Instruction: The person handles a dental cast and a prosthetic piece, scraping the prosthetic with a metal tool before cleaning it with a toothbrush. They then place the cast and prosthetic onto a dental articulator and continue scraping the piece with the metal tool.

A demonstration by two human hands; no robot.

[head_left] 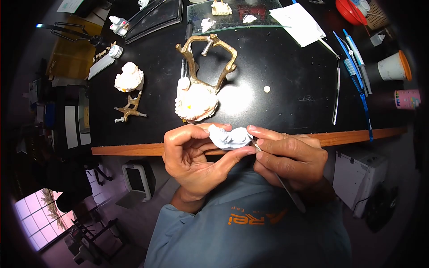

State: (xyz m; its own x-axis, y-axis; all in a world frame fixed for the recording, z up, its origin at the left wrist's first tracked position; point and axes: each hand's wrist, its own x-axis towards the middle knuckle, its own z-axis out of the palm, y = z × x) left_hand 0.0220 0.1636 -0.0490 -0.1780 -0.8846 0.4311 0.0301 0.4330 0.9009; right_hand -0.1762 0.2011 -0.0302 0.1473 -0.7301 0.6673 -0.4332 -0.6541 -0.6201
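Note:
My left hand (192, 156) is closed round the ends of a pale bluish-white moulded dental piece (229, 138) with rounded bumps, held up at the table's front edge. In my right hand (292, 158) is a slim metal carving tool (286, 187). Its tip meets the right end of the moulded piece, while its flat end points down toward my lap. Just beyond my hands, a plaster dental cast (196, 103) is fixed to a brass-coloured articulator frame (232, 58). Farther left lies a second plaster cast (129, 77) on its own brass-coloured articulator part (130, 107).
A small round cream piece (267, 89) lies on the black table (286, 107). To the right are a thin metal instrument (336, 96), blue-handled brushes (351, 67) and a white cup with an orange rim (393, 67). A glass slab (263, 20) and white paper (298, 24) lie behind.

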